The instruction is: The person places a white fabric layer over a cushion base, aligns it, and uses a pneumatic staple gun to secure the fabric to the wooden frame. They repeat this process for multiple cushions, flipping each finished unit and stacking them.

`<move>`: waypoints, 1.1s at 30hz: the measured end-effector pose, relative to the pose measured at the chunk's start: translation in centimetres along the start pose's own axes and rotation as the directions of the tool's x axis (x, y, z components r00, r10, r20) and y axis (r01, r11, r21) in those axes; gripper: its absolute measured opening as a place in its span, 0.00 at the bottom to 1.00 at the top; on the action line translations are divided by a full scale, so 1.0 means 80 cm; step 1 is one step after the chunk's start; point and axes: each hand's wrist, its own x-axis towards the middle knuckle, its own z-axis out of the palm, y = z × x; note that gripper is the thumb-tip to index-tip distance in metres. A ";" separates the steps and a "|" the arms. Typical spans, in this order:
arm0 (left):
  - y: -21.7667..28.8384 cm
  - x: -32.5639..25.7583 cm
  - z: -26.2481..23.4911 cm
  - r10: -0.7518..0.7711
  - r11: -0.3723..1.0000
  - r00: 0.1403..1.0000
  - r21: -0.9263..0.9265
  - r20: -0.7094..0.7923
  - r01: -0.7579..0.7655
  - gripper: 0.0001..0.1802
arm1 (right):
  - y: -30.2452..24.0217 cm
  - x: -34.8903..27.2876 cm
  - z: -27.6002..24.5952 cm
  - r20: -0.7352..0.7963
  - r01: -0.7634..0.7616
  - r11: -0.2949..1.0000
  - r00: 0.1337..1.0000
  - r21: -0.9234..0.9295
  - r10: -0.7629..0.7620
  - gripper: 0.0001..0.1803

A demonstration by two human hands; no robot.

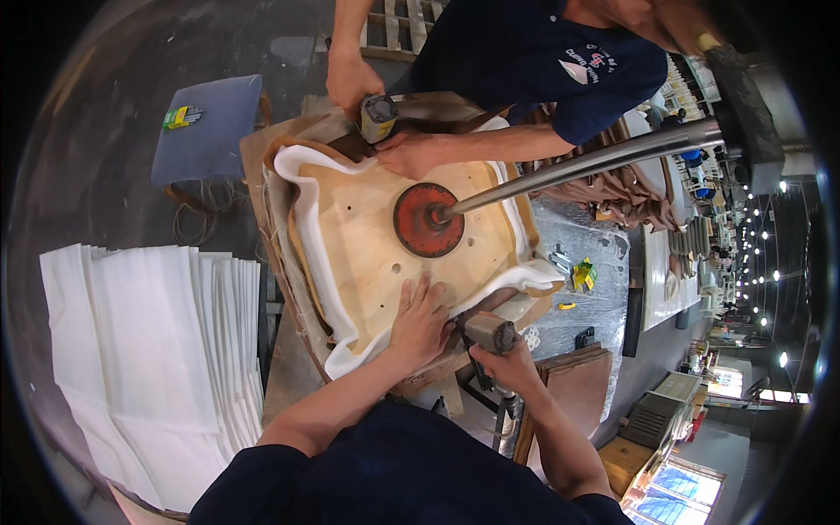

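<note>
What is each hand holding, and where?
Right hand grips a staple gun by its handle. Left hand holds nothing; it lies flat on the wooden seat board.

A pale plywood seat board lies flat, edged with folded white foam, directly under the left hand's palm. A grey staple gun stands upright in the right hand's grip, touching the board's near edge.

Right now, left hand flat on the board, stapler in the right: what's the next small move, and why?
Probably bring the staple gun in the right hand up to the near edge beside the left hand. That hand presses the white foam and wooden seat board flat there, and the gun sits just off the edge.
</note>
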 end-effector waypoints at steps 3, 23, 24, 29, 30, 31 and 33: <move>-0.001 0.000 0.003 -0.015 1.000 1.000 -0.017 0.006 0.015 0.12 | -0.005 0.003 0.002 0.004 -0.033 0.999 0.999 -0.024 0.033 0.40; -0.001 -0.019 -0.015 -0.049 0.999 0.998 -0.004 -0.026 0.049 0.14 | -0.005 -0.006 0.014 -0.063 -0.022 0.998 0.998 0.060 0.026 0.38; -0.004 -0.017 -0.013 -0.046 0.999 0.999 -0.009 -0.022 0.046 0.13 | -0.005 -0.008 0.015 -0.049 -0.024 0.999 0.998 0.037 0.026 0.38; -0.009 -0.011 -0.010 -0.041 0.997 0.999 -0.059 -0.031 0.039 0.10 | -0.010 -0.008 0.020 -0.015 -0.038 0.999 0.999 0.028 0.038 0.37; -0.009 -0.011 -0.009 -0.046 0.997 0.998 -0.065 -0.038 0.044 0.09 | -0.013 -0.008 0.021 -0.010 -0.054 0.998 0.998 0.031 0.054 0.37; -0.009 -0.011 -0.008 -0.052 0.996 0.998 -0.071 -0.044 0.049 0.08 | -0.016 -0.007 0.022 -0.004 -0.070 0.997 0.998 0.033 0.070 0.37; -0.005 -0.016 -0.008 -0.068 0.994 0.997 -0.086 -0.028 0.065 0.07 | -0.016 -0.008 0.024 -0.003 -0.081 0.996 0.997 -0.022 0.081 0.37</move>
